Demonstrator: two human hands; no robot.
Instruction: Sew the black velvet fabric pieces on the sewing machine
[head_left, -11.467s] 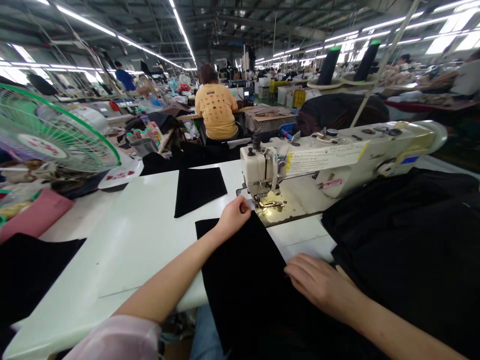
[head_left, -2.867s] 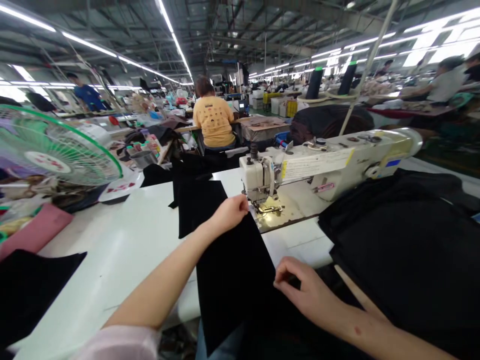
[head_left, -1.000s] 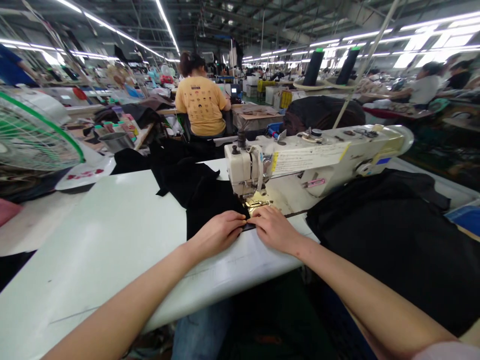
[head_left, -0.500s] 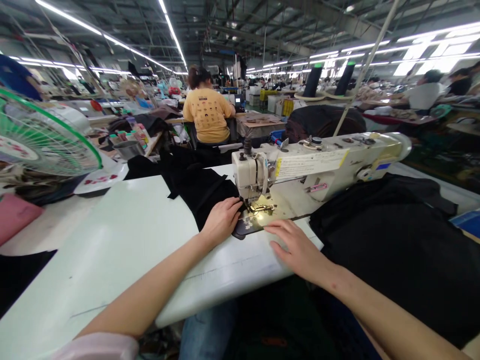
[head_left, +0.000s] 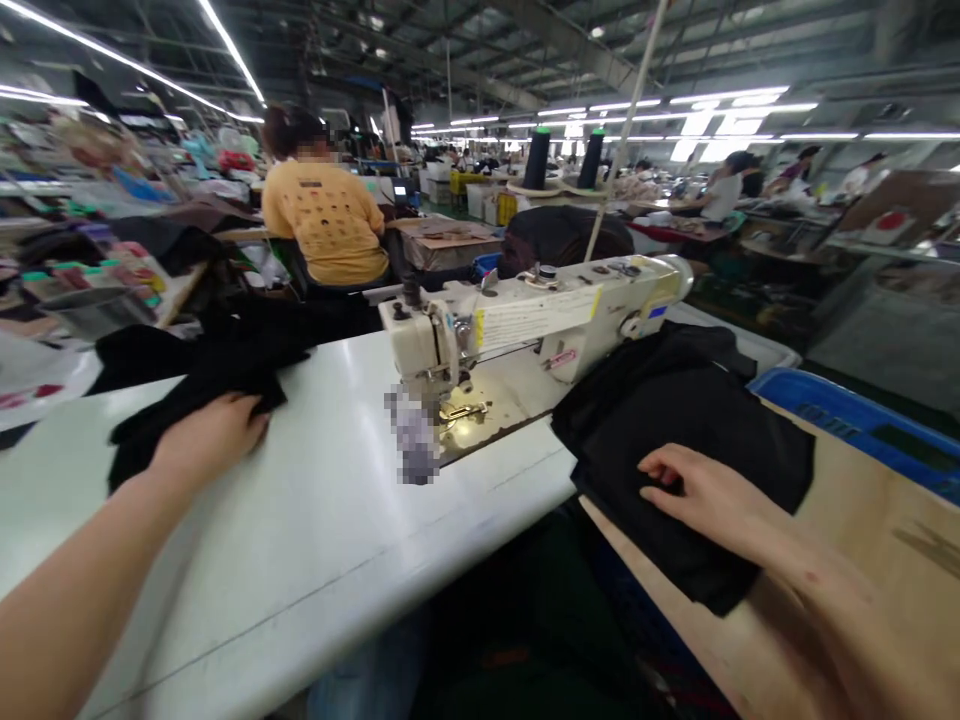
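My left hand (head_left: 214, 435) is closed on a bunched piece of black fabric (head_left: 157, 410) at the left of the white sewing table (head_left: 322, 500). My right hand (head_left: 709, 495) hovers over or rests lightly on a stack of black fabric pieces (head_left: 675, 400) at the right. Its thumb and fingers are bent and apart, and I see nothing held between them. Between the hands stands a pale industrial sewing machine (head_left: 517, 320). Its lit metal needle plate (head_left: 469, 415) has no cloth on it. Part of the area under the machine head is blurred out.
A blue plastic crate (head_left: 847, 420) and a wooden board (head_left: 862, 510) lie at the right. Dark thread cones (head_left: 537, 160) stand behind the machine. A person in a yellow shirt (head_left: 322, 220) sits ahead. A metal container (head_left: 101, 312) is at the far left.
My left hand has moved left from the needle area, carrying the black fabric away. My right hand has gone from the table edge to the stack on the right. The view has turned right.
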